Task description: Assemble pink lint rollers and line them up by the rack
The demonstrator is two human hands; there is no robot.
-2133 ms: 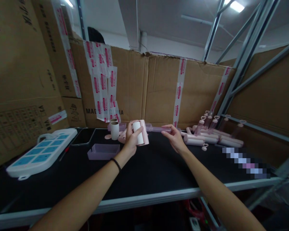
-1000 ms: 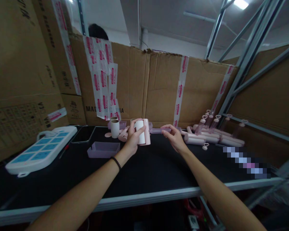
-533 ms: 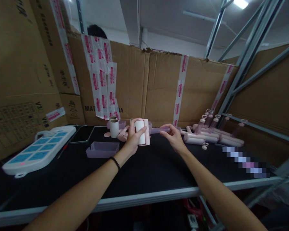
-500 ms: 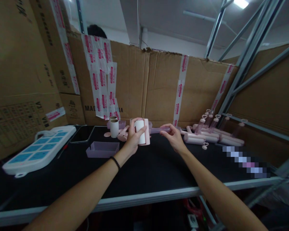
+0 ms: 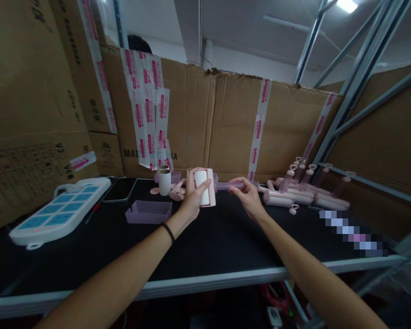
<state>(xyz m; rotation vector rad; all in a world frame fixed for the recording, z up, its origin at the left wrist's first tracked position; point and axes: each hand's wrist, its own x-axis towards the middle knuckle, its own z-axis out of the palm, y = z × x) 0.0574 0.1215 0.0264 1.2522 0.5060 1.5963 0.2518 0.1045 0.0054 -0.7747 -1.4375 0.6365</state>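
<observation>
White roll (image 5: 200, 177) in pink cover (image 5: 213, 194); lilac handle (image 5: 224, 185)

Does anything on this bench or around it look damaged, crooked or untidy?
The cardboard wall is torn along its top edge, and the tape strips on it overlap crookedly. The pink rollers at right lie heaped. The roller head in the left hand and the handle in the right hand look intact.
</observation>
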